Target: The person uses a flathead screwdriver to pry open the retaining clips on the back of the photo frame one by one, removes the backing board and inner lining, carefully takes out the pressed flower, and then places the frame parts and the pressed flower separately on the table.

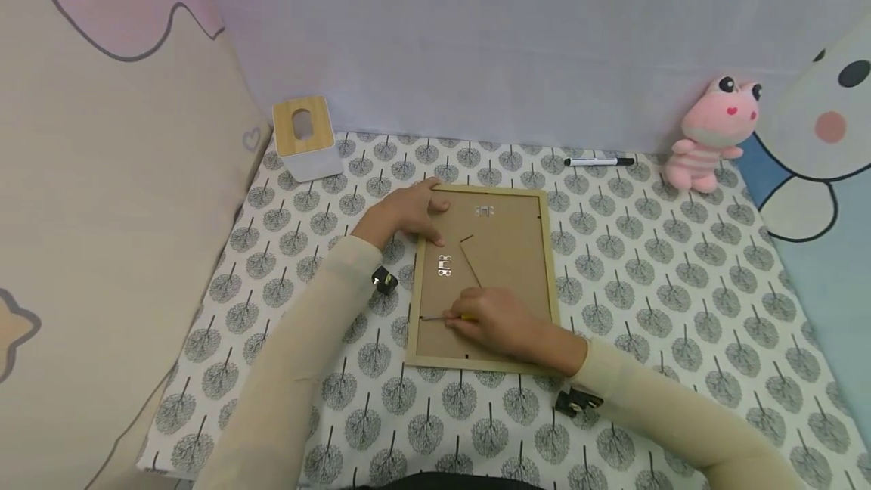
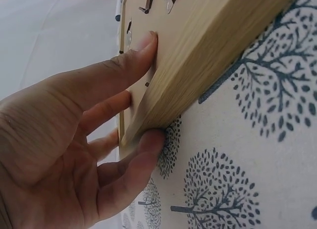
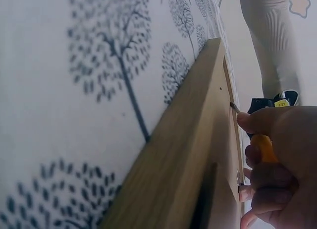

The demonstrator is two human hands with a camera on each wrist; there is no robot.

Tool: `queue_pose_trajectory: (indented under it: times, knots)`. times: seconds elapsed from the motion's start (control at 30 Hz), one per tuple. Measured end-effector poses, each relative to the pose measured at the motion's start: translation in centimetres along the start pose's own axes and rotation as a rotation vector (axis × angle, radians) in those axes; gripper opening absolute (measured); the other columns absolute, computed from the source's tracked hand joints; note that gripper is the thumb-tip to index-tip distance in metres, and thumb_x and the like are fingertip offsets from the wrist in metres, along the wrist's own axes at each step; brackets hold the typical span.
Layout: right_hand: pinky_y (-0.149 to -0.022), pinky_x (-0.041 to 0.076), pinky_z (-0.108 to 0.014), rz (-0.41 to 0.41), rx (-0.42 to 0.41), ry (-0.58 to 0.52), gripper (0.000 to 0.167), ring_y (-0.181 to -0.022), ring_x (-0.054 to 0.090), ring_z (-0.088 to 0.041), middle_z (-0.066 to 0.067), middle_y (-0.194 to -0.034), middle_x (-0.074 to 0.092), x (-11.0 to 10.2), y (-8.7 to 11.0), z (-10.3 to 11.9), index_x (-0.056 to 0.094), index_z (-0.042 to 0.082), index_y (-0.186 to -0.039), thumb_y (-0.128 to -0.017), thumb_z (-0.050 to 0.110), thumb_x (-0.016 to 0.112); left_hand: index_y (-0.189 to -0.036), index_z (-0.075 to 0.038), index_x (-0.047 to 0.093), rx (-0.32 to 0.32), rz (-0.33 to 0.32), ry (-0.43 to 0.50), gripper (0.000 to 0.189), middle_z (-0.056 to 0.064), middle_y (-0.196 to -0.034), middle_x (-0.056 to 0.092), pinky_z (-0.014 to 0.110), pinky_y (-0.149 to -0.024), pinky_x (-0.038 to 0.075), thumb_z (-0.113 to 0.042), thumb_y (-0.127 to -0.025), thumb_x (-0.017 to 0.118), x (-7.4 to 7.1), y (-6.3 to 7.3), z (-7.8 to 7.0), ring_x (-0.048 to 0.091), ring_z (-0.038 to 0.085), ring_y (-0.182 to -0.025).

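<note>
Holds a screwdriver (image 3: 265,148) in the right hand (image 1: 497,320), with grip clamped on the yellow handle and tip at the inner left edge of the picture frame (image 1: 510,248). Spreads the left hand (image 1: 407,210) over the frame's far left corner, with grip apart. On the table (image 1: 653,240), back upward: frame with metal hangers (image 1: 444,265). Farther back: tissue box (image 1: 306,169), marker (image 1: 599,162), pink toy (image 1: 713,134).

No words, numbers or brand names can be read with certainty; a small yellow label (image 3: 282,103) with dark characters is borne by the black wrist device (image 3: 258,105) at the left sleeve's cuff, but the characters are too small and blurred to be made out; on the white barrel of the marker pen (image 1: 599,162), any print is too fine to be read.
</note>
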State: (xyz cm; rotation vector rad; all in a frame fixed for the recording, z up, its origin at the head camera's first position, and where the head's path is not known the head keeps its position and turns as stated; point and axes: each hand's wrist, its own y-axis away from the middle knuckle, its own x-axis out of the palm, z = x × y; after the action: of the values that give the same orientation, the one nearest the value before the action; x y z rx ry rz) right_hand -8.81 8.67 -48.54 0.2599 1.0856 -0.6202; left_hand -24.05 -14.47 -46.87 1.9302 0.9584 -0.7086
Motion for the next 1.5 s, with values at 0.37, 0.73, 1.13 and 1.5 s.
queue_pose_trajectory:
  times: [0.37, 0.73, 1.13, 1.5]
  knots:
    - [-0.067, 0.056, -0.019, -0.024, 0.009, 0.026, 0.013, -0.077, 0.070, -0.005, 0.006, -0.094, 0.076, 0.4, 0.0, 0.3, 0.082, 0.019, -0.104, -0.098, 0.028, 0.076, -0.157, -0.031, 0.049, 0.002, 0.009, 0.003, 0.095, -0.004, -0.181, 0.003, 0.029, -0.077, 0.060, -0.046, -0.075, 0.095, 0.1, 0.0, 0.0, 0.072, 0.021, -0.087]
    - [-0.052, 0.046, -0.026, 0.123, -0.099, 0.310, 0.017, -0.059, 0.055, -0.009, 0.005, -0.075, 0.066, -3.2, -4.3, 2.7, 0.075, 0.022, -0.080, -0.097, 0.023, 0.072, -0.157, -0.026, 0.049, -0.018, 0.000, 0.071, 0.096, -0.001, -0.181, -0.001, 0.034, -0.086, 0.063, -0.036, -0.074, 0.097, -0.3, 0.5, 0.1, 0.067, 0.034, -0.125]
    - [-0.056, 0.047, -0.031, 0.213, -0.194, 0.468, 0.027, -0.058, 0.049, -0.012, 0.007, -0.064, 0.061, -4.8, -7.1, 4.1, 0.062, 0.023, -0.067, -0.091, 0.021, 0.076, -0.155, -0.026, 0.051, -0.010, -0.020, -0.002, 0.095, 0.000, -0.181, 0.005, 0.053, -0.131, 0.028, -0.040, -0.073, 0.097, -0.1, 0.1, -0.5, 0.021, 0.039, -0.164]
    - [-0.053, 0.024, -0.023, 0.285, -0.244, 0.535, 0.047, -0.056, 0.024, -0.007, 0.010, -0.058, 0.032, -5.2, -9.3, 5.2, 0.037, 0.024, -0.060, -0.085, 0.006, 0.071, -0.154, -0.025, 0.054, -0.021, -0.021, 0.039, 0.093, -0.001, -0.181, 0.003, 0.049, -0.124, 0.041, -0.032, -0.072, 0.098, 0.2, 0.0, -0.5, 0.023, 0.040, -0.163]
